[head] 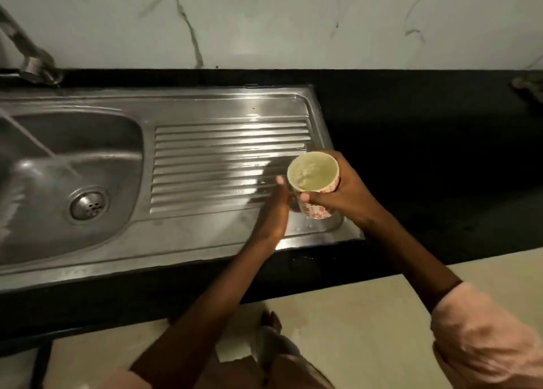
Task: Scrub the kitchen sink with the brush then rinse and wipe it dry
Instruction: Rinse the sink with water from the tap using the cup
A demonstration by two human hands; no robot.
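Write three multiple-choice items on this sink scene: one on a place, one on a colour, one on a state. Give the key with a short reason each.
1. Where is the cup?
A. in the basin
B. over the right end of the drainboard
C. on the floor

2. What colour is the countertop?
A. black
B. white
C. red

3. What is the tap doing?
A. running
B. dry
C. removed

Key:
1 B, the right hand grips the cup there, beside the left hand.
2 A, the surface around the steel sink is black.
3 A, a stream of water falls into the basin.
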